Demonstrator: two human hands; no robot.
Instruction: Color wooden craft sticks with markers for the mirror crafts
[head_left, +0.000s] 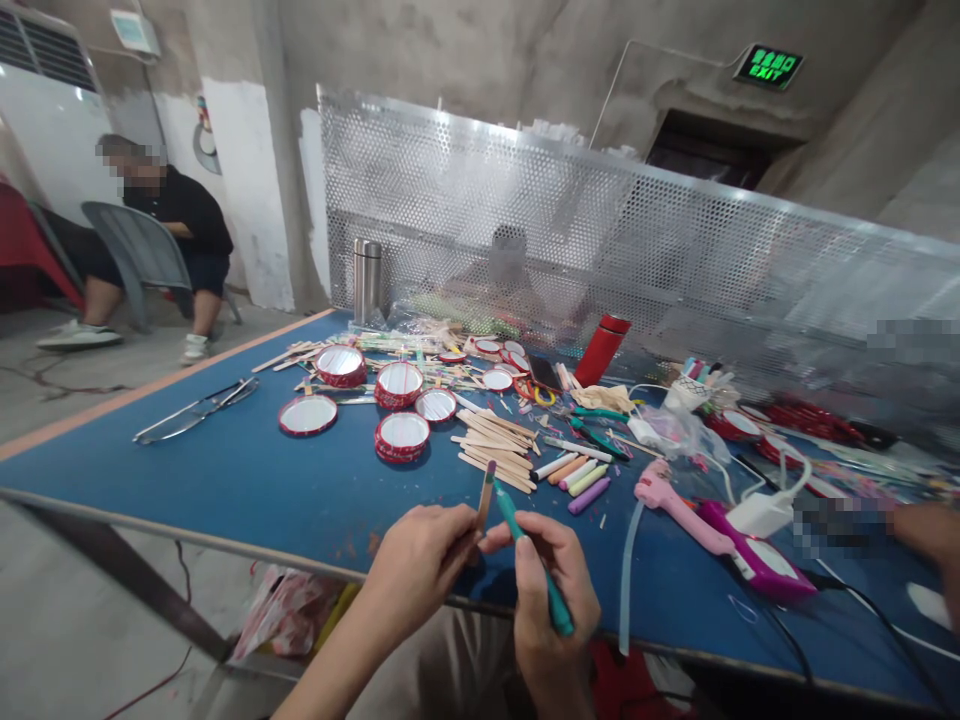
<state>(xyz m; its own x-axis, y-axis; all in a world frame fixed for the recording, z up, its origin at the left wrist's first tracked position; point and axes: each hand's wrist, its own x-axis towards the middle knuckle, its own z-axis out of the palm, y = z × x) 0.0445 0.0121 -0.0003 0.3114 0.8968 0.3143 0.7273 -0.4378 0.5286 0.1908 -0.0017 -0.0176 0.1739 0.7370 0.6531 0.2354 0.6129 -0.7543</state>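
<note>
My left hand (427,550) is closed around the lower part of a wooden craft stick (485,502), which stands nearly upright and has a dark purple and green coloured tip. In my right hand (551,580) is a teal marker (556,600), its point close to the stick's coloured end; whether it touches, I cannot tell. Just beyond my hands lies a heap of plain craft sticks (495,440). Beside the heap are several loose markers, among them a purple marker (589,496) and a yellow one (588,480).
Red-rimmed round mirrors (307,414) lie at the left, some stacked. A pink glue gun (682,510) with a glue stick and a purple power strip (765,565) are to the right. A red flask (602,348) stands behind. Another person's hand (926,535) is at far right.
</note>
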